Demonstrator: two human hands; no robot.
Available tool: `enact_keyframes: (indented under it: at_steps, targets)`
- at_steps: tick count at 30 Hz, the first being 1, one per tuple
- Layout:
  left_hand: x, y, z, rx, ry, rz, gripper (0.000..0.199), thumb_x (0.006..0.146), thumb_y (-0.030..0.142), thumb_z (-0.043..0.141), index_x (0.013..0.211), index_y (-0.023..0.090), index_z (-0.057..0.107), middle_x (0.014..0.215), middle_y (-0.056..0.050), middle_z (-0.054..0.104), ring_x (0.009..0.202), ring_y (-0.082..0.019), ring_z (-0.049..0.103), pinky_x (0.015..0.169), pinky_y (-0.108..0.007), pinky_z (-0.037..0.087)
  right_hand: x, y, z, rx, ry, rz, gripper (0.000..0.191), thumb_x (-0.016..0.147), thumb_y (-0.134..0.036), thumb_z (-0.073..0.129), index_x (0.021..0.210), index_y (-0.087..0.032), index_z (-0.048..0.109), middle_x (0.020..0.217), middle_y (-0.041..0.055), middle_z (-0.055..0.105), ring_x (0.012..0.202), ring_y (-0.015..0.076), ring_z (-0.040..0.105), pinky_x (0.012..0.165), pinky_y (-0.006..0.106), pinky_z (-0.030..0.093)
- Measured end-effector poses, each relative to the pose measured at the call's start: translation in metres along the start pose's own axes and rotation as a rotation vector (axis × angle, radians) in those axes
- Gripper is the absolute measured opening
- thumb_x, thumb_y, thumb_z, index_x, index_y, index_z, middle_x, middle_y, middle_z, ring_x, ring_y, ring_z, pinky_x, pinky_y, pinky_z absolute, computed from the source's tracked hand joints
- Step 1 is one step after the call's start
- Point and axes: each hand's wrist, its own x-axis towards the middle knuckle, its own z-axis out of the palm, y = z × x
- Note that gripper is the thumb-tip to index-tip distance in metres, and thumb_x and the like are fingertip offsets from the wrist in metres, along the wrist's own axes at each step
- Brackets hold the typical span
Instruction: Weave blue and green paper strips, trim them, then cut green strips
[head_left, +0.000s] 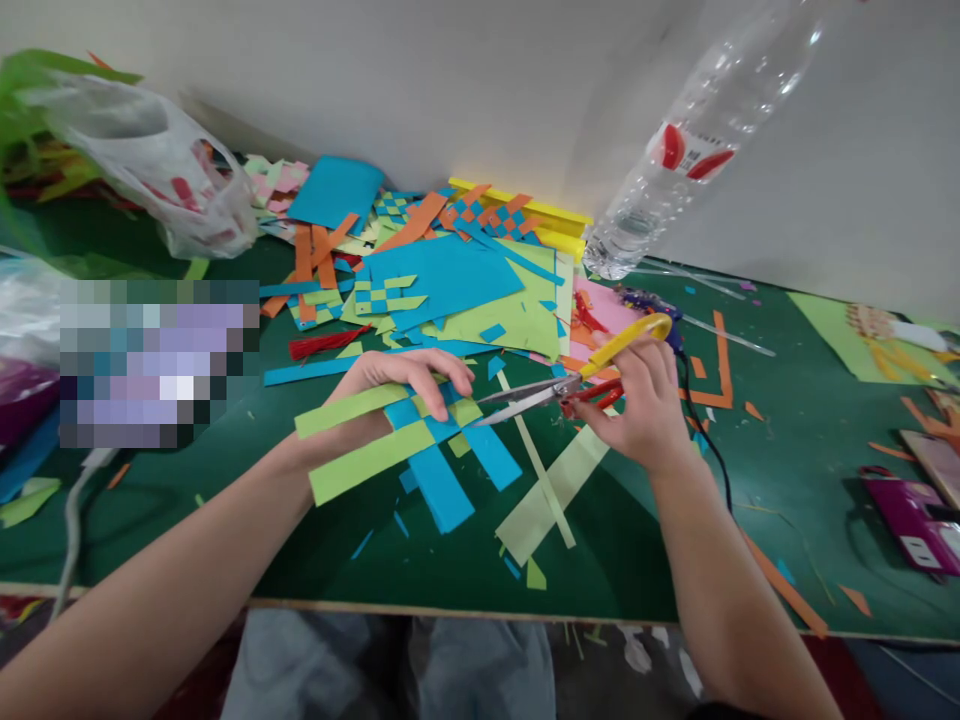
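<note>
My left hand [420, 375] holds a woven paper piece [442, 432] of blue and light green strips. Two green strip ends stick out to the left and two blue ones hang toward the table's front edge. In my right hand [637, 400] is a pair of scissors [574, 383] with one yellow and one red handle. Its blades are parted and point left, with their tips at the right edge of the weave. Below them on the green table lie a pale green paper strip [551, 495] and a thinner strip across it.
Blue paper sheets [442, 275], orange strips and small woven pieces are piled behind my hands. A plastic bottle [675, 170] stands at the back right. White and green plastic bags [172, 170] sit back left; a purple device [911, 520] lies right. A black cable [701, 440] runs beside my right wrist.
</note>
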Motion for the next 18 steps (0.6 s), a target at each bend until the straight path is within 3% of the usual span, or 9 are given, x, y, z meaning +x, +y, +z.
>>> enact_keyframes:
  at_steps: [1, 4, 11, 18]
  targets:
    - [-0.001, 0.002, -0.001, 0.046, -0.063, 0.037, 0.033, 0.070, 0.051, 0.077, 0.064, 0.018, 0.078, 0.089, -0.016, 0.070, 0.097, -0.033, 0.063, 0.095, -0.044, 0.047, 0.000, 0.000, 0.000, -0.007, 0.010, -0.023, 0.047, 0.080, -0.045, 0.066, 0.118, -0.025, 0.048, 0.104, 0.0110, 0.059, 0.100, 0.0334, 0.058, 0.089, 0.059, 0.047]
    - [-0.004, 0.007, 0.000, 0.084, -0.089, 0.048, 0.034, 0.077, 0.052, 0.071, 0.071, 0.019, 0.078, 0.096, -0.015, 0.069, 0.100, -0.031, 0.062, 0.096, -0.043, 0.045, 0.000, -0.001, -0.001, 0.002, 0.004, -0.064, 0.047, 0.080, -0.045, 0.068, 0.118, -0.025, 0.050, 0.103, 0.0106, 0.059, 0.101, 0.0331, 0.058, 0.088, 0.057, 0.047]
    - [-0.003, 0.014, 0.010, 0.106, -0.036, 0.027, 0.037, 0.072, 0.056, 0.074, 0.067, 0.020, 0.076, 0.088, -0.014, 0.068, 0.090, -0.030, 0.064, 0.087, -0.043, 0.048, 0.001, 0.000, -0.006, -0.017, -0.078, -0.010, 0.045, 0.080, -0.046, 0.066, 0.118, -0.026, 0.052, 0.102, 0.0106, 0.059, 0.101, 0.0339, 0.058, 0.089, 0.059, 0.046]
    - [-0.005, 0.008, 0.005, 0.099, -0.058, 0.001, 0.039, 0.072, 0.058, 0.073, 0.069, 0.019, 0.076, 0.095, -0.014, 0.068, 0.090, -0.029, 0.064, 0.085, -0.041, 0.050, 0.003, 0.000, -0.007, -0.047, -0.026, -0.089, 0.053, 0.082, -0.040, 0.066, 0.128, -0.027, 0.045, 0.103, 0.0101, 0.060, 0.100, 0.0333, 0.059, 0.086, 0.056, 0.048]
